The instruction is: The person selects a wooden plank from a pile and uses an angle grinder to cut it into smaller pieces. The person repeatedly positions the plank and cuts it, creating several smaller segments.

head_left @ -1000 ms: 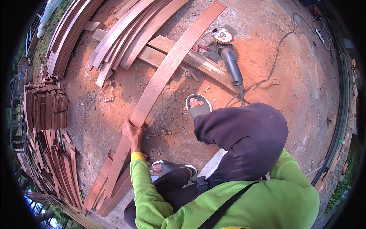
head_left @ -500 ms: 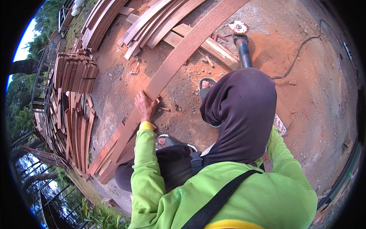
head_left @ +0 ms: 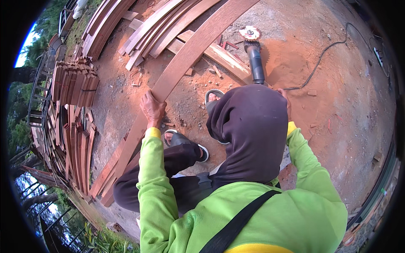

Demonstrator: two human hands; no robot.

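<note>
A long reddish-brown wooden plank [head_left: 192,49] runs diagonally from the lower left to the top of the view. My left hand [head_left: 152,110] is closed over it near its middle, with the fingers wrapped at its edge. Beyond my raised knee lies an angle grinder [head_left: 255,63] with a toothed disc [head_left: 249,33] at its far end. My right hand [head_left: 286,102] is beside the knee, close to the grinder's near end. The knee covers most of its fingers, so I cannot see whether it touches anything.
Stacked boards [head_left: 168,25] lie ahead, and a strapped bundle of short planks [head_left: 75,83] stands at the left. A pale-edged board [head_left: 225,59] lies under the plank. The grinder's black cord [head_left: 322,63] curves across the ground at right. Reddish sawdust [head_left: 276,55] surrounds the disc.
My right hand has come forward from low beside my leg to the far side of my knee. My left hand keeps its hold on the plank. The whole view has shifted slightly.
</note>
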